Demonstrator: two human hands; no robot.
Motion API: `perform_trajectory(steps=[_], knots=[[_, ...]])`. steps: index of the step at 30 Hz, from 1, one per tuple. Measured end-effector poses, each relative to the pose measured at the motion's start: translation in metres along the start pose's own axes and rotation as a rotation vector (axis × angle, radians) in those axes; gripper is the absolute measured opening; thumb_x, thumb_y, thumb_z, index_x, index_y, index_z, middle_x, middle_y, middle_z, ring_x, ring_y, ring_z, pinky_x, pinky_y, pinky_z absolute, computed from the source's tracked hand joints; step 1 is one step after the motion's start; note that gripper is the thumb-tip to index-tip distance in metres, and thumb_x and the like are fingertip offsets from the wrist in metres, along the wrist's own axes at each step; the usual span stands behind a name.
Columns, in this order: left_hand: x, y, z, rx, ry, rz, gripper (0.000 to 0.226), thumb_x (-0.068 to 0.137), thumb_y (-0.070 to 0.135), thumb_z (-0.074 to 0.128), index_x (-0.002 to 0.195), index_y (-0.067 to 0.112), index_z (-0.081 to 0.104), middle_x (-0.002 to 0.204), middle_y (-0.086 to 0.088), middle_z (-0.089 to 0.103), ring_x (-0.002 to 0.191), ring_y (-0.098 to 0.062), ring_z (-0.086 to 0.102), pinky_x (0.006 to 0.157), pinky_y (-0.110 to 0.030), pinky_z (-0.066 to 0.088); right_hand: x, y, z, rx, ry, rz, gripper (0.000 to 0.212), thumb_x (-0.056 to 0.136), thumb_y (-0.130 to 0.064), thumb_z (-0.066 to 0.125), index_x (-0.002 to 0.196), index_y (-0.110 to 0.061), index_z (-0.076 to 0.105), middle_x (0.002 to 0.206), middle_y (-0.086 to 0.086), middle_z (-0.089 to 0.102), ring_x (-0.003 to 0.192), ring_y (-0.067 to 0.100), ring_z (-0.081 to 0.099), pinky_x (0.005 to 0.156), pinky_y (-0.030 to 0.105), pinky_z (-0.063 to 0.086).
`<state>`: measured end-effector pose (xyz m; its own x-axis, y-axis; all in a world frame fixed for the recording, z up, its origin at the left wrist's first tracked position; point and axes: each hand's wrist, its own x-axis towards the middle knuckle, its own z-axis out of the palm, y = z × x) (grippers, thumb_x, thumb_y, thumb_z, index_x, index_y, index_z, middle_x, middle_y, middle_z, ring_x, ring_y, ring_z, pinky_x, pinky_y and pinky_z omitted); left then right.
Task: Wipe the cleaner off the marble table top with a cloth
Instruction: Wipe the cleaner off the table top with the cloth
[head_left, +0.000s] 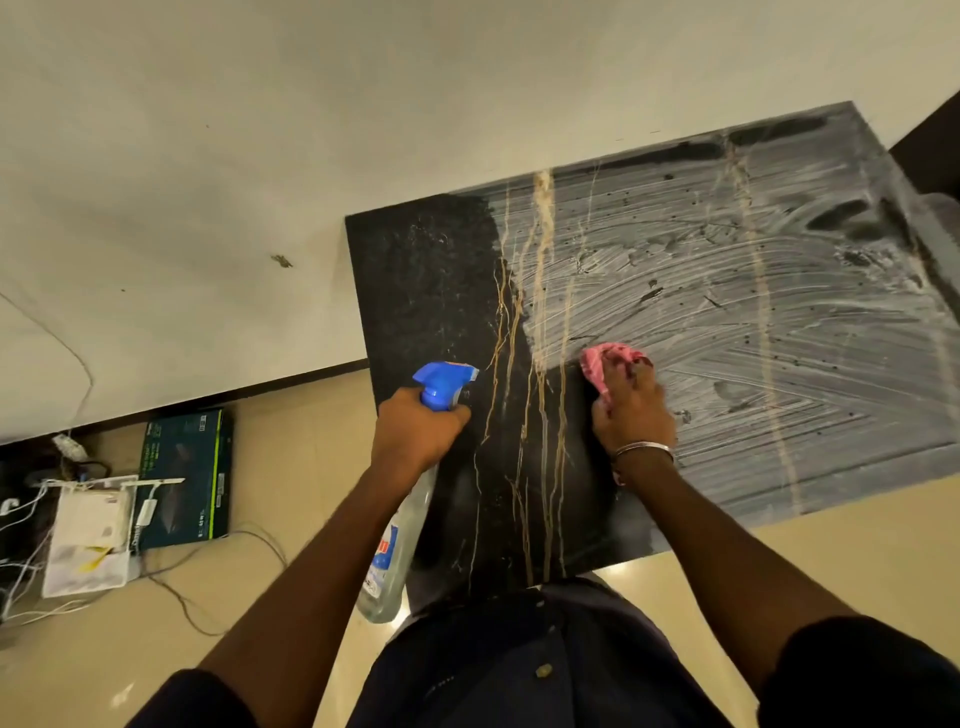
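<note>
"On the table top (426, 291), which part is done?" (Student)

"The left end, from near edge to far edge. It shows dark and bare, with the gold veins plain. By my estimate, about a third is wiped." (Tutor)

"What is left?" (Student)

"White, streaky cleaner (779, 312) covers the middle and right, out to the far right corner. All of that remains to be wiped." (Tutor)

"Where is the cloth?" (Student)

"The pink cloth (602, 366) sits at the boundary between wiped and unwiped stone, toward the near edge. The right hand (634, 410) bunches it in curled fingers and presses it on the marble. The left hand (415, 436) has its fingers wrapped round the neck of a spray bottle (397, 551), at the near left edge." (Tutor)
</note>
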<state>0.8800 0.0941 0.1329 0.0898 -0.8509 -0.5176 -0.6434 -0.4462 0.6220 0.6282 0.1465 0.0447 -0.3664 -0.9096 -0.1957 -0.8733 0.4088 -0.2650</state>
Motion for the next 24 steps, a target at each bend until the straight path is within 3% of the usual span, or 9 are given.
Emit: perform_trajectory(steps=[6, 10, 15, 17, 20, 24], knots=[[0.008, 0.001, -0.003, -0.009, -0.012, -0.009, 0.031, 0.082, 0.024, 0.072, 0.108, 0.011, 0.061, 0.086, -0.004, 0.063, 0.074, -0.013, 0.057, 0.070, -0.026, 0.043, 0.000, -0.029, 0.010, 0.021, 0.009, 0.070, 0.059, 0.086, -0.025, 0.055, 0.142, -0.017, 0.039, 0.139, 0.022, 0.037, 0.114, 0.045, 0.046, 0.079, 0.049, 0.052], [0.011, 0.002, 0.002, -0.001, 0.000, -0.009, 0.036, 0.081, 0.024, 0.073, 0.112, 0.010, 0.061, 0.087, -0.004, 0.064, 0.073, -0.012, 0.058, 0.067, -0.023, 0.045, -0.009, -0.094, 0.024, 0.028, -0.084, -0.171, 0.062, 0.088, -0.026, 0.053, 0.146, -0.020, 0.032, 0.143, 0.018, 0.034, 0.116, 0.038, 0.046, 0.079, 0.046, 0.055], [0.012, 0.016, 0.009, -0.040, 0.044, -0.053, 0.048, 0.081, 0.032, 0.074, 0.121, 0.010, 0.058, 0.105, -0.007, 0.067, 0.092, -0.020, 0.062, 0.089, -0.035, 0.052, -0.008, -0.125, 0.033, -0.002, -0.246, -0.410, 0.059, 0.092, -0.025, 0.051, 0.147, -0.023, 0.030, 0.149, 0.015, 0.030, 0.115, 0.037, 0.046, 0.080, 0.046, 0.053], [0.015, 0.019, 0.010, -0.035, 0.037, -0.053, 0.045, 0.081, 0.028, 0.074, 0.119, 0.009, 0.060, 0.100, -0.005, 0.067, 0.086, -0.017, 0.062, 0.083, -0.032, 0.052, -0.001, -0.110, 0.027, 0.001, -0.227, -0.384, 0.059, 0.091, -0.023, 0.052, 0.147, -0.021, 0.031, 0.148, 0.017, 0.031, 0.117, 0.039, 0.046, 0.079, 0.048, 0.054], [0.018, 0.022, 0.011, -0.008, 0.021, -0.060, 0.035, 0.082, 0.023, 0.073, 0.112, 0.009, 0.061, 0.086, -0.003, 0.064, 0.073, -0.012, 0.059, 0.071, -0.026, 0.048, 0.022, -0.065, 0.010, -0.003, -0.121, -0.187, 0.058, 0.090, -0.025, 0.051, 0.144, -0.019, 0.032, 0.142, 0.019, 0.034, 0.115, 0.039, 0.047, 0.075, 0.048, 0.057], [0.021, 0.028, 0.014, -0.010, 0.025, -0.060, 0.034, 0.082, 0.022, 0.073, 0.110, 0.009, 0.060, 0.084, -0.003, 0.063, 0.073, -0.013, 0.059, 0.073, -0.029, 0.049, 0.053, -0.004, -0.011, -0.013, -0.049, -0.058, 0.058, 0.091, -0.027, 0.052, 0.145, -0.018, 0.034, 0.144, 0.022, 0.032, 0.115, 0.041, 0.046, 0.077, 0.046, 0.052]])
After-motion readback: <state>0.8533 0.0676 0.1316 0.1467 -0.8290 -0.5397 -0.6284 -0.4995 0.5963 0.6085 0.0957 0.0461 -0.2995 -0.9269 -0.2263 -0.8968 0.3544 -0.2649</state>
